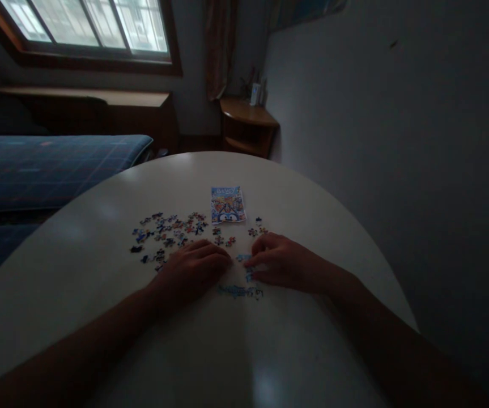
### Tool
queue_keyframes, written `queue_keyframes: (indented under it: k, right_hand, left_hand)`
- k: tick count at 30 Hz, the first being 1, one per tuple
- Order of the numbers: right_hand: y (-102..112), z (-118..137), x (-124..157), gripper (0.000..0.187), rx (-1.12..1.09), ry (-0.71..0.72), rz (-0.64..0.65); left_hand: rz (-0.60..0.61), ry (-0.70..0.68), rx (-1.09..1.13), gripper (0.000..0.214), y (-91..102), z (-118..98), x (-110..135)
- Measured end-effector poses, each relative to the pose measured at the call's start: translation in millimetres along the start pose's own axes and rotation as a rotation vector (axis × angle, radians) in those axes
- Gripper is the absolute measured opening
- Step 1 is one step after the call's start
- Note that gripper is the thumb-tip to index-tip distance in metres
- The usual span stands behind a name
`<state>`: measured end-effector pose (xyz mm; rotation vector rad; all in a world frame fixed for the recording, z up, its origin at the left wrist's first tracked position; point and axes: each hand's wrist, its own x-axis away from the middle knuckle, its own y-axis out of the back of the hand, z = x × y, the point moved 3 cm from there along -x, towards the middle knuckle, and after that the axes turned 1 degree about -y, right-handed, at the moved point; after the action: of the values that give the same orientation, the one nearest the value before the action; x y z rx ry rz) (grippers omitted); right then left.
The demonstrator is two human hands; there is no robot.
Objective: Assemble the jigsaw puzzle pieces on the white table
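My left hand (194,266) lies flat on the white round table, palm down, its fingertips pointing right. A loose heap of jigsaw pieces (170,228) spreads beyond and to the left of it. Over a few light-blue jigsaw pieces (243,258) rests my right hand (276,260), its thumb and fingers bent down at a piece by the fingertips. Nearer to me lies a joined strip of blue puzzle pieces (241,291). Past the hands is a colourful picture sheet (228,205) with a blue cartoon figure.
Several single pieces (224,240) lie between the hands and the sheet. The table (312,198) has a curved edge, with a wall (388,147) to its right. A bed with a plaid cover (52,164) stands at left, and a corner shelf (248,113) behind.
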<state>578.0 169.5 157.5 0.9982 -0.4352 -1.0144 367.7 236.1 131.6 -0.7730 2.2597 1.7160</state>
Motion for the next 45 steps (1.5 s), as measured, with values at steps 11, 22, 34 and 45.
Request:
queue_keyframes:
  k: [11, 22, 34, 45]
  right_hand:
    - [4, -2, 2, 0.021, -0.031, 0.023, -0.006]
    - [-10, 1, -7, 0.006, 0.143, 0.064, -0.089]
    - [-18, -2, -11, 0.013, 0.116, -0.044, -0.147]
    - [-25, 1, -18, 0.021, 0.13, -0.151, -0.208]
  left_hand:
    - [0.002, -0.01, 0.003, 0.018, -3.5, 7, -2]
    - [-0.017, 0.092, -0.028, 0.014, -11.5, 15, -3]
    - [0.01, 0.0, 0.018, 0.015, -2.9, -1, -7]
    - [-0.009, 0.077, 0.072, 0.014, -5.6, 5, -2]
